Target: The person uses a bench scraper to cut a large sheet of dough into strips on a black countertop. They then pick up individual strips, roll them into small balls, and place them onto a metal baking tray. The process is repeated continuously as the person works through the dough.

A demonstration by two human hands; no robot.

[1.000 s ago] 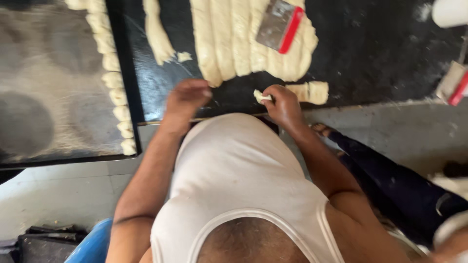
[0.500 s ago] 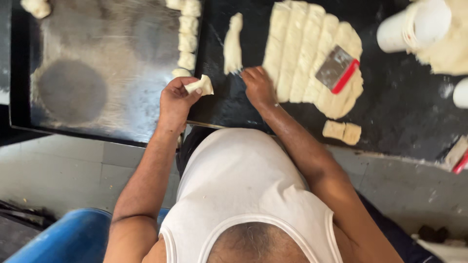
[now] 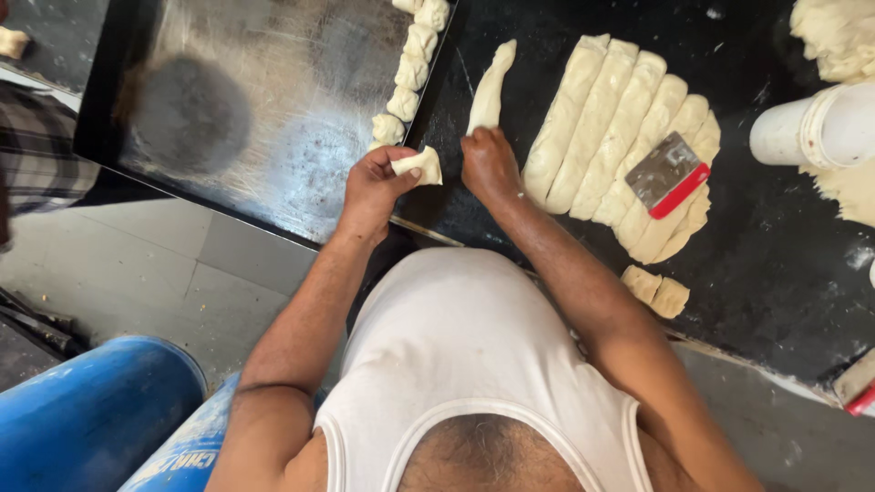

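Observation:
My left hand (image 3: 372, 187) holds a small torn piece of dough (image 3: 418, 165) just off the right edge of a metal baking tray (image 3: 246, 100). My right hand (image 3: 488, 166) is closed on the near end of a long dough strip (image 3: 489, 89) lying on the black counter (image 3: 775, 264). A row of small dough pieces (image 3: 407, 73) lines the tray's right edge. To the right lies a slab of dough cut into strips (image 3: 620, 137), with a metal scraper with a red handle (image 3: 670, 175) resting on it.
Two small dough pieces (image 3: 656, 290) lie near the counter's front edge. A white cup (image 3: 811, 128) and a dough mass (image 3: 834, 41) sit at the far right. A blue barrel (image 3: 91, 419) stands on the floor at the lower left. A person's checked sleeve (image 3: 36, 146) shows at the left.
The view has shifted left from the cut slab toward the tray. My left hand now holds a torn piece of dough by the tray, and my right hand has moved onto the single strip.

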